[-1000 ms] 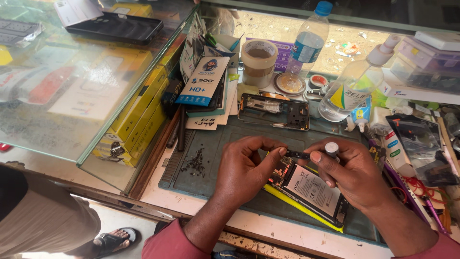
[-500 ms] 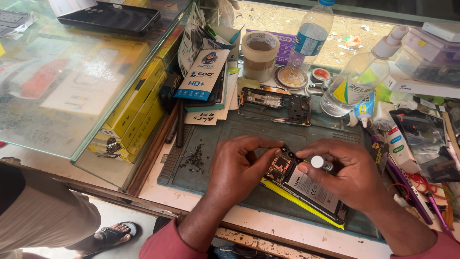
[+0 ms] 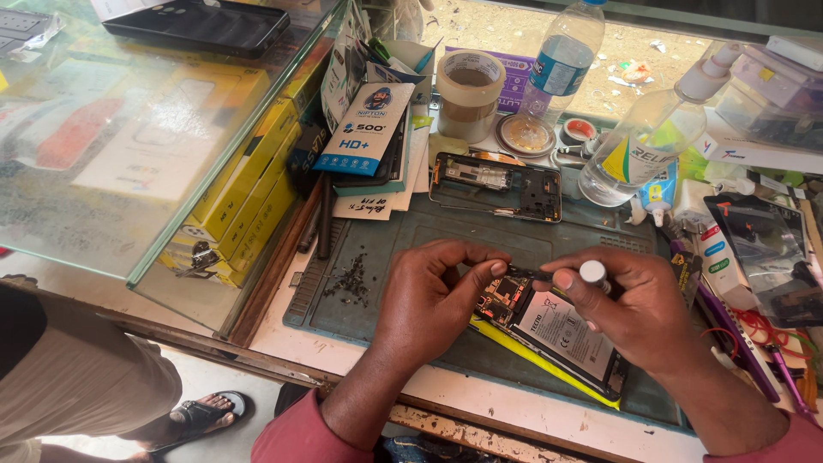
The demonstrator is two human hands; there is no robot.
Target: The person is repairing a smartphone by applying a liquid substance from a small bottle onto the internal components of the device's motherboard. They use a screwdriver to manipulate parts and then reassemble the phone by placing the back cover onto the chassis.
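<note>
Head view: clear liquid (image 3: 610,184) in spray bottle (image 3: 651,137).

The left hand (image 3: 433,296) has pinched its fingers onto the opened phone (image 3: 549,330).

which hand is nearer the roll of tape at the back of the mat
Left. The left hand sits almost straight below the roll of tape, at the opened phone. The right hand, gripping a screwdriver, is farther off to the right.

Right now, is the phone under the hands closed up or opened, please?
Opened: the phone lies back-cover off, circuit board and battery exposed, between the left hand and right hand.
</note>
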